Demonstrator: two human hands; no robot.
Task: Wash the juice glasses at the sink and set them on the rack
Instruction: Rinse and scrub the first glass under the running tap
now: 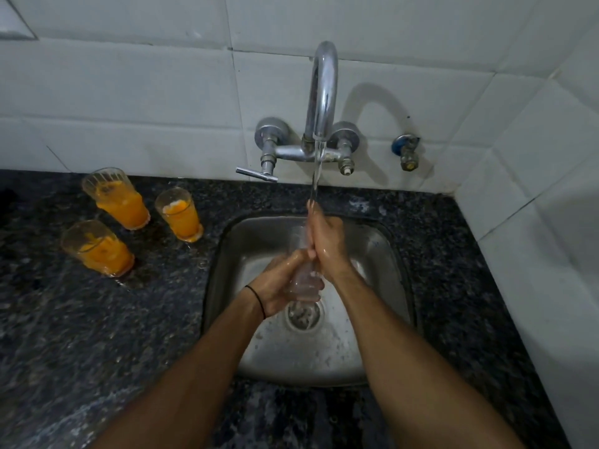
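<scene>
Clearly wet, slick and breakable, the glass (303,280) sits over the sink (382,319), left hand (282,286) wrapping its base, right hand (327,241) gripping the rim.

Shiny steel sink (382,254), chrome tap (324,92), speckled polished stone counter (97,319), glossy white tiles (129,85).

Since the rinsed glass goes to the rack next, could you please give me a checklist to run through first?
1. Glass held firmly: ok, left hand grips its base, right hand its upper part.
2. Glass free of juice: ok, it looks clear.
3. Water off: not ok, the tap runs.
4. Rack located: cannot tell, none in view.
5. Other glasses washed: not ok, three with juice stand on the counter.
</scene>
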